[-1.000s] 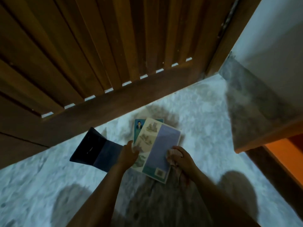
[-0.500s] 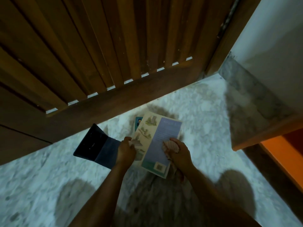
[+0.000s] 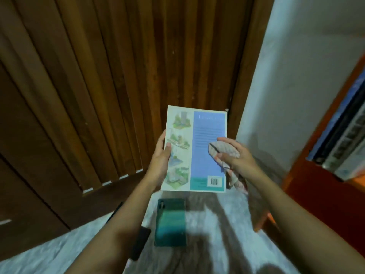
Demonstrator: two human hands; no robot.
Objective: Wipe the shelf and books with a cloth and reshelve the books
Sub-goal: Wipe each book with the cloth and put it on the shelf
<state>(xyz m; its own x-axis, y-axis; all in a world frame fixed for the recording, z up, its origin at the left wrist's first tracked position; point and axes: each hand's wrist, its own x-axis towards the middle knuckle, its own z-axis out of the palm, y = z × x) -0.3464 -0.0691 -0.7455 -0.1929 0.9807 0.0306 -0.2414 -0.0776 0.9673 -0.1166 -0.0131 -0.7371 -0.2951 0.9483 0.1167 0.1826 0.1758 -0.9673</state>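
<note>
Nearest the camera, a teal-green book [image 3: 170,222] lies flat on the pale marbled floor [image 3: 207,230], between the two forearms; a dark object [image 3: 139,244] shows beside it, mostly hidden behind the left forearm, and what it is cannot be told; above these, raised clear of the floor, a paperback [image 3: 194,149] is held with its back cover toward the camera: a cream strip of small isometric building drawings down its left side, a lavender-blue text panel on the right, a teal band and a barcode at the bottom; the print is too blurred to read.

The floor carries soft shadows of the arms; beyond it stands a dark wooden slatted door [image 3: 118,76], its frame meeting a pale wall [image 3: 306,66] at the right; at the far right edge an orange-brown wooden shelf [image 3: 308,184] holds a row of books [image 3: 343,139], spines outward.

The left hand [image 3: 161,161] grips the paperback's left edge, thumb on the cover and fingers curled behind; the right hand [image 3: 233,153] is closed around a bunched, pale patterned cloth [image 3: 223,151] and presses it against the blue panel near the right edge, a tail of the cloth hanging down below the hand.
</note>
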